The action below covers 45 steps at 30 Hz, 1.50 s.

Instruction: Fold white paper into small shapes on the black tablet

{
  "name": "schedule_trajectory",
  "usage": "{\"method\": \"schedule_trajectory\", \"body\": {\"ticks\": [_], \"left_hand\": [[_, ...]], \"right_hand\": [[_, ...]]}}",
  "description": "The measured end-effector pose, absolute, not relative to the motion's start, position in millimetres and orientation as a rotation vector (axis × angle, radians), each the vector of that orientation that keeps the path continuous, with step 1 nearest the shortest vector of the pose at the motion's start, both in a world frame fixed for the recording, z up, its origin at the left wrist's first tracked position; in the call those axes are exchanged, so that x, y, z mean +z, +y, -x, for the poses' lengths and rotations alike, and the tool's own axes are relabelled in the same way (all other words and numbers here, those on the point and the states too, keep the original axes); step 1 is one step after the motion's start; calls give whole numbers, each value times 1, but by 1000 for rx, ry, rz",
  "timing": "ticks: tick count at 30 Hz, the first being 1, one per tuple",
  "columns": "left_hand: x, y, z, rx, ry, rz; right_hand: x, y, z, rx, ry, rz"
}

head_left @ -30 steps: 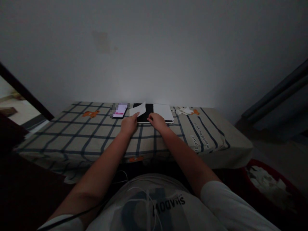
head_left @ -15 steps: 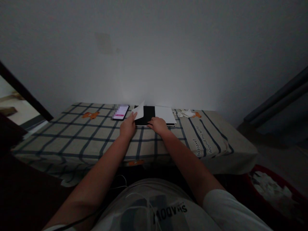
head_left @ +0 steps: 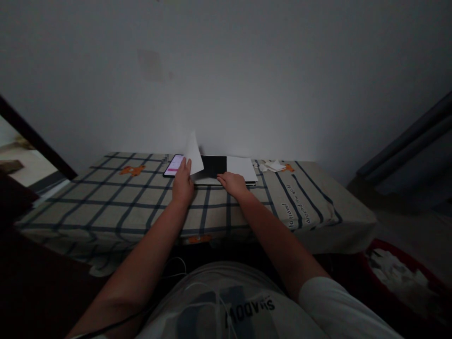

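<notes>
A book or album [head_left: 242,166] lies spread on the cloth-covered table, with a black area in its middle and a white page on the right. My left hand [head_left: 183,182] is closed on a white sheet [head_left: 192,156], which stands raised and bent at the book's left side. The fingers of my right hand [head_left: 233,183] are bent and pressed together at the front edge of the black part [head_left: 214,165]. What lies under those fingertips is hidden. Just left of the raised sheet is a phone [head_left: 173,166] with a lit screen, partly covered by my left hand and the sheet.
Crumpled white paper scraps [head_left: 274,165] lie right of the book on the checked tablecloth [head_left: 141,200]. A plain wall [head_left: 247,84] rises behind the table. At the lower right stands a red bin [head_left: 379,245] holding white waste. White cables hang near my lap.
My left hand has moved left and slightly toward me, and the white sheet has lifted higher, leaning over the phone. The right hand stays nearly in place at the front edge.
</notes>
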State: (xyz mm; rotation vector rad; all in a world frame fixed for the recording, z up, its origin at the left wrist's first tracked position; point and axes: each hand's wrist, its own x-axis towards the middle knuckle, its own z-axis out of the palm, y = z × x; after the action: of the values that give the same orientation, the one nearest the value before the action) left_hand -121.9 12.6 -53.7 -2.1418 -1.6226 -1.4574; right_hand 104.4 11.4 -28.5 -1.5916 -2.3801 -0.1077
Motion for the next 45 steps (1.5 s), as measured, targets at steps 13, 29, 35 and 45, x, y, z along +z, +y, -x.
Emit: {"method": "schedule_trajectory", "body": {"ticks": [13, 29, 35, 45], "left_hand": [[-53, 9, 109, -950, -1671, 2310], [-44, 27, 96, -281, -1582, 2632], [-36, 7, 97, -872, -1469, 2407], [-34, 0, 91, -969, -1320, 2394]], "right_hand": [[-33, 26, -110, 145, -1728, 1656], [-35, 25, -108, 119, -1809, 1556], [-32, 17, -102, 89, -2042, 1534], [-25, 4, -92, -198, -2482, 1589]]}}
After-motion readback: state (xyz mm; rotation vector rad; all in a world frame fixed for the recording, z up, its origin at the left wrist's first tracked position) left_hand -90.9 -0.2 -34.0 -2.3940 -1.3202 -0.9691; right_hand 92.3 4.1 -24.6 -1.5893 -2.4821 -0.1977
